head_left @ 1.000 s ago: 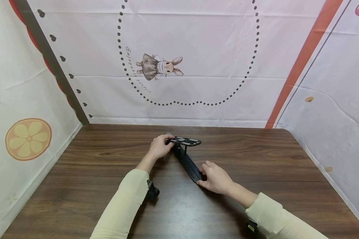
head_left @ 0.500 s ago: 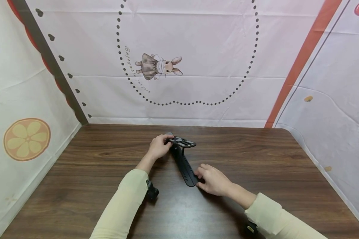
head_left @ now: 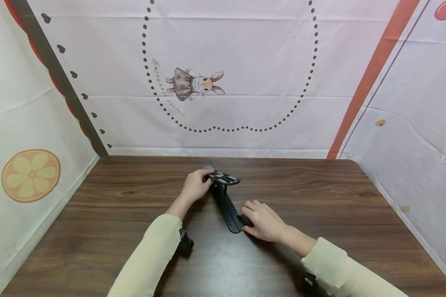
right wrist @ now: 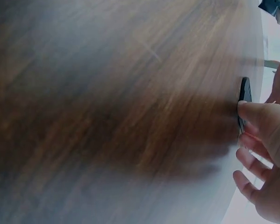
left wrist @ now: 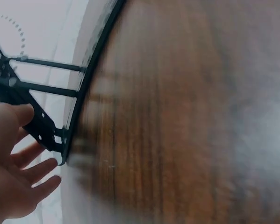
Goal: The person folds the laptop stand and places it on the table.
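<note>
A black folding stand (head_left: 225,206) lies slantwise on the table, its long flat base pointing toward me. Above the base's far end, a slotted upper plate (head_left: 226,177) is raised at an angle. Thin struts (left wrist: 48,88) join the two parts in the left wrist view. My left hand (head_left: 196,185) grips the far hinged end, its thumb on the slotted plate, the other fingers partly spread. My right hand (head_left: 264,222) pinches the near end of the base between thumb and forefinger; the remaining fingers are loosely bent in the right wrist view.
The brown wood-grain table (head_left: 134,198) runs back to a printed white cloth (head_left: 267,62) hanging behind it. Similar cloth hangs on the left and right sides. A small black camera (head_left: 186,242) is strapped at my left wrist.
The near end of the stand's base has swung left, with my right hand following it. The slotted plate has turned along with it. My left hand stays at the hinged end.
</note>
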The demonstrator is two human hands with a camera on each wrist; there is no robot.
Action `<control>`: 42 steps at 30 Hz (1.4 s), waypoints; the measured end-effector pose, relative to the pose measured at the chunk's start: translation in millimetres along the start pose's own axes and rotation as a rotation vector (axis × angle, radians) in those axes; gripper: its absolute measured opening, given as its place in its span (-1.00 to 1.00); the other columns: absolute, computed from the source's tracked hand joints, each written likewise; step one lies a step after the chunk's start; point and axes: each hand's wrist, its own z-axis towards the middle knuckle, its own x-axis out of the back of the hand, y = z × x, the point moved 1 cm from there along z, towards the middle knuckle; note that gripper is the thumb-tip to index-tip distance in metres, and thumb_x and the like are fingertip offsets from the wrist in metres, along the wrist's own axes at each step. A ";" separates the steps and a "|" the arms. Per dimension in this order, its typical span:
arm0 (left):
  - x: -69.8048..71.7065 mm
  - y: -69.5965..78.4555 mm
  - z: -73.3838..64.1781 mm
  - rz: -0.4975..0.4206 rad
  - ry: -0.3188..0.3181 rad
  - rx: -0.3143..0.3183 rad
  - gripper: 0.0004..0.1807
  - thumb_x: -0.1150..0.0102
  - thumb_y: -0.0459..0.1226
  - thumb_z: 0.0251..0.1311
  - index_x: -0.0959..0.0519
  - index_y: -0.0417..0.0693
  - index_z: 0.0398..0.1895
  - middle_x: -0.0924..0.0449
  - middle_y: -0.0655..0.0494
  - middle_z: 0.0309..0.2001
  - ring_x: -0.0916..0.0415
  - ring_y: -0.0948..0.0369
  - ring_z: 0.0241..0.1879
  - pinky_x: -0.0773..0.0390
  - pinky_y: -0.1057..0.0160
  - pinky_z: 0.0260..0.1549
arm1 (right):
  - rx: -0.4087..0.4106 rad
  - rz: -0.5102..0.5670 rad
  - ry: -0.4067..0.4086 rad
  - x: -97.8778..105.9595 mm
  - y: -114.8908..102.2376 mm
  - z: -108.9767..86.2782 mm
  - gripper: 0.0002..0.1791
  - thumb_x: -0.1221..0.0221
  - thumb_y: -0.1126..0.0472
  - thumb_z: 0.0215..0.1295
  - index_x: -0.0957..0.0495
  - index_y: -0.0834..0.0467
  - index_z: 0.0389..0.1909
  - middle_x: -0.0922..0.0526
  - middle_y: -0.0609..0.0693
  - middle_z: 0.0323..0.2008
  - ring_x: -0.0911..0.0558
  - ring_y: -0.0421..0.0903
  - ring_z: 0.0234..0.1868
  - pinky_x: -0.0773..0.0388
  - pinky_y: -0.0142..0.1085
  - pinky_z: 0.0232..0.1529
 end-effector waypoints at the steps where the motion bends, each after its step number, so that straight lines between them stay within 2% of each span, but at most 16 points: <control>1: 0.3 0.6 -1.5 0.033 0.008 0.002 -0.64 -0.06 -0.22 0.25 -0.51 0.07 0.12 -0.51 0.02 0.09 -0.46 0.05 0.04 -0.48 0.02 -0.11 | 0.004 -0.001 -0.004 0.0 -0.1 0.1 -0.67 -0.34 0.09 -0.01 -0.56 0.05 -0.18 -0.52 -0.12 -0.23 -0.46 -0.16 -0.27 -0.43 -0.29 -0.33; 5: 1.3 3.6 -6.8 0.162 0.065 0.009 -0.64 -0.10 -0.14 0.21 -0.53 0.15 0.10 -0.52 0.05 0.08 -0.50 0.03 0.01 -0.52 0.03 -0.25 | 0.014 -0.001 -0.010 -0.1 0.0 0.8 -0.67 -0.32 0.09 0.00 -0.57 0.05 -0.17 -0.55 -0.13 -0.19 -0.48 -0.15 -0.21 -0.46 -0.25 -0.26; 8: 2.0 6.2 -9.5 0.217 0.106 0.023 -0.66 -0.12 -0.11 0.19 -0.57 0.18 0.05 -0.56 0.06 0.02 -0.57 0.06 -0.31 -0.46 0.14 -0.55 | 0.015 0.002 -0.013 -0.8 0.6 1.1 -0.67 -0.32 0.10 0.00 -0.58 0.06 -0.16 -0.56 -0.13 -0.17 -0.48 -0.15 -0.19 -0.47 -0.24 -0.23; 11: 2.1 8.0 -10.5 0.239 0.129 0.039 -0.67 -0.12 -0.10 0.19 -0.58 0.19 0.03 -0.61 0.03 -0.06 -0.36 0.16 -0.70 -0.22 0.28 -0.77 | 0.014 0.007 -0.020 -1.3 1.0 1.4 -0.67 -0.31 0.10 0.01 -0.58 0.06 -0.16 -0.56 -0.14 -0.16 -0.48 -0.15 -0.16 -0.47 -0.23 -0.21; 14: 1.2 7.9 -10.0 0.228 0.140 0.047 -0.68 -0.12 -0.11 0.19 -0.58 0.18 0.02 -0.64 0.01 -0.11 -0.09 0.24 -0.85 -0.08 0.33 -0.84 | 0.017 0.013 -0.022 -1.1 1.3 1.8 -0.67 -0.31 0.10 0.01 -0.59 0.07 -0.16 -0.57 -0.13 -0.15 -0.49 -0.14 -0.14 -0.48 -0.22 -0.18; 17: -0.2 6.9 -8.2 0.210 0.147 0.045 -0.69 -0.12 -0.10 0.19 -0.60 0.19 0.00 -0.65 0.03 -0.11 -0.01 0.28 -0.86 -0.06 0.34 -0.82 | 0.021 0.024 -0.022 -0.2 2.2 2.1 -0.68 -0.31 0.11 0.02 -0.59 0.08 -0.17 -0.58 -0.11 -0.12 -0.50 -0.12 -0.10 -0.48 -0.19 -0.14; 18: -0.6 6.5 -7.5 0.204 0.146 0.044 -0.69 -0.12 -0.10 0.19 -0.60 0.19 0.00 -0.67 0.03 -0.18 -0.01 0.28 -0.86 -0.07 0.34 -0.82 | 0.021 0.026 -0.024 0.2 2.6 2.0 -0.68 -0.31 0.11 0.02 -0.59 0.08 -0.17 -0.58 -0.10 -0.11 -0.50 -0.11 -0.08 -0.48 -0.18 -0.12; 21: -1.3 7.3 -5.2 0.191 0.146 0.039 -0.70 -0.12 -0.09 0.18 -0.60 0.20 -0.01 -0.68 0.04 -0.24 -0.03 0.27 -0.83 -0.10 0.33 -0.78 | 0.023 0.034 -0.026 1.2 3.4 1.7 -0.68 -0.31 0.10 0.03 -0.59 0.09 -0.17 -0.57 -0.08 -0.09 -0.50 -0.09 -0.06 -0.48 -0.15 -0.10; 24: -2.2 8.8 -3.5 0.168 0.141 0.040 -0.70 -0.11 -0.10 0.19 -0.60 0.19 0.00 -0.68 0.03 -0.27 -0.06 0.26 -0.82 -0.12 0.32 -0.77 | 0.023 0.036 -0.026 1.5 3.6 1.6 -0.68 -0.31 0.10 0.03 -0.58 0.09 -0.17 -0.57 -0.08 -0.09 -0.50 -0.08 -0.06 -0.49 -0.15 -0.11; 27: -3.7 10.3 -1.6 0.151 0.141 0.042 -0.70 -0.12 -0.11 0.18 -0.61 0.19 -0.01 -0.66 0.05 -0.16 -0.09 0.24 -0.80 -0.14 0.31 -0.75 | 0.026 0.036 -0.024 1.2 3.7 2.0 -0.67 -0.31 0.09 0.03 -0.58 0.09 -0.17 -0.57 -0.08 -0.10 -0.50 -0.09 -0.08 -0.49 -0.17 -0.13; 31: -6.0 11.8 1.4 0.142 0.144 0.039 -0.72 -0.13 -0.12 0.18 -0.62 0.19 -0.03 -0.66 0.09 -0.14 -0.15 0.22 -0.75 -0.16 0.30 -0.71 | 0.025 0.034 -0.017 0.7 4.4 2.5 -0.68 -0.31 0.08 0.03 -0.59 0.08 -0.18 -0.58 -0.09 -0.13 -0.51 -0.10 -0.10 -0.49 -0.17 -0.15; 37: -7.4 14.4 4.5 0.114 0.149 0.019 -0.74 -0.16 -0.14 0.16 -0.64 0.18 -0.07 -0.68 0.12 -0.29 -0.20 0.21 -0.73 -0.18 0.30 -0.68 | 0.022 0.030 -0.004 0.4 5.4 2.6 -0.69 -0.32 0.09 0.02 -0.58 0.06 -0.19 -0.58 -0.10 -0.16 -0.52 -0.10 -0.12 -0.50 -0.17 -0.17; 42: -8.2 15.3 5.8 0.099 0.144 0.008 -0.75 -0.17 -0.14 0.16 -0.64 0.16 -0.08 -0.68 0.14 -0.31 -0.30 0.21 -0.65 -0.24 0.30 -0.63 | 0.014 0.019 0.000 -0.6 4.4 1.6 -0.67 -0.32 0.06 0.02 -0.57 0.06 -0.18 -0.58 -0.11 -0.17 -0.52 -0.11 -0.14 -0.49 -0.16 -0.18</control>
